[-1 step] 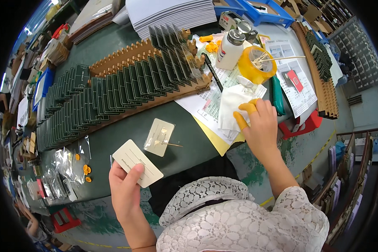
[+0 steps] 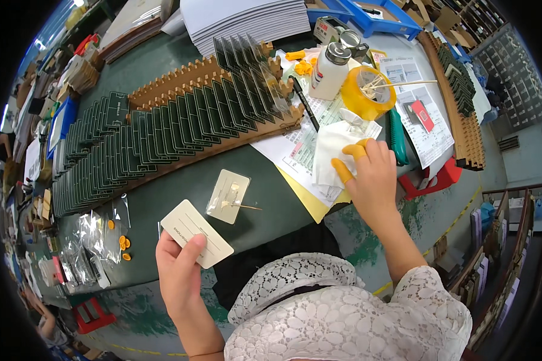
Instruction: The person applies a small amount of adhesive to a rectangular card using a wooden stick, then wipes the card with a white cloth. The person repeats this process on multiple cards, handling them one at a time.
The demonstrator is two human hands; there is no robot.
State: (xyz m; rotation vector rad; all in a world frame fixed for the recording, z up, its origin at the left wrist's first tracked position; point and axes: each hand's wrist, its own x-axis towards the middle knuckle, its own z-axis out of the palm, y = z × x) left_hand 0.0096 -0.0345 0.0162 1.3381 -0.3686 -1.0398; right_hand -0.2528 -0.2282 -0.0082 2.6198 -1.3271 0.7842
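Observation:
My left hand [image 2: 183,262] pinches a cream-coloured card [image 2: 197,231] with printed lines, thumb on top, over the table's front edge. Just beyond it lies a second cream card [image 2: 227,195] in a clear cover. A thin wooden-stemmed swab [image 2: 247,207] rests across that card. My right hand [image 2: 373,180] wears yellow finger cots on its thumb and index finger. Those two fingers are apart at the right edge of a folded white cloth [image 2: 331,153], and nothing shows gripped between them. The cloth lies on printed papers [image 2: 289,150].
Dark green boards stand in a long slotted brown rack [image 2: 223,141]. A white bottle [image 2: 331,71] and a yellow tape roll [image 2: 367,108] holding swabs stand beyond the cloth. Finger cots [image 2: 124,242] and clear plastic bags [image 2: 96,237] lie at left. A red stool [image 2: 430,183] stands at right.
My right hand has shifted a few pixels left, its finger cots now slightly lower over the cloth. My left hand and its card look unmoved.

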